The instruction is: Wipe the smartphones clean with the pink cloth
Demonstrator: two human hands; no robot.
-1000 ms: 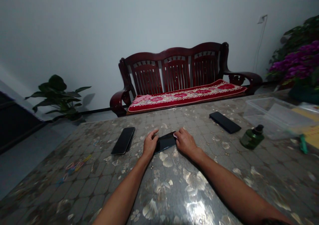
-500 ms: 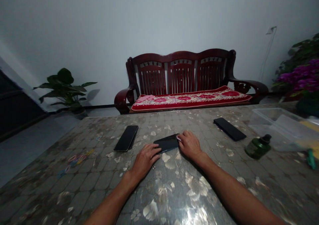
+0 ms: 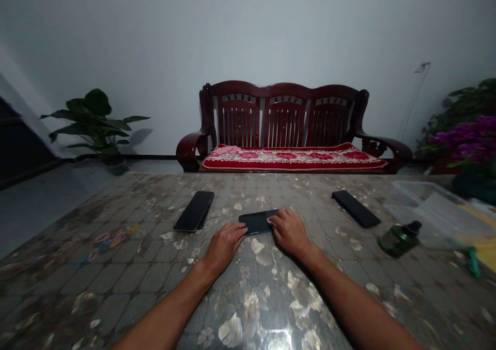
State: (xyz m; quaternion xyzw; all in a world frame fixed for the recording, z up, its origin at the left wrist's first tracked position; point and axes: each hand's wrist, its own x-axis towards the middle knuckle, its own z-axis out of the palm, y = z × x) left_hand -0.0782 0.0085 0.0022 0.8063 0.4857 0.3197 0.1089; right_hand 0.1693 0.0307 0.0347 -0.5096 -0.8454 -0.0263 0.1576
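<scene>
A dark phone (image 3: 253,222) lies flat on the patterned table between my two hands. My left hand (image 3: 228,238) grips its left end, fingers together along the edge. At the right end, my right hand (image 3: 289,230) is closed with its fingertips pressed on the screen. A small white piece (image 3: 268,220), perhaps a wipe, peeks out from under those fingertips; most of it is hidden. To the left lies a second black phone (image 3: 195,211), slightly raised on one side. Farther right rests a black, thick flat object (image 3: 355,208), perhaps another phone in a case.
A green bottle (image 3: 399,239) stands at the right, beside a clear plastic box (image 3: 413,187). Nearby is a small green item (image 3: 473,262). Colourful bands (image 3: 112,240) lie on the table (image 3: 155,298) at left. Behind it stands a wooden bench (image 3: 284,89).
My right hand has slid a little left over the phone's screen with the white piece. The left hand keeps its place on the phone. The camera view has tilted slightly.
</scene>
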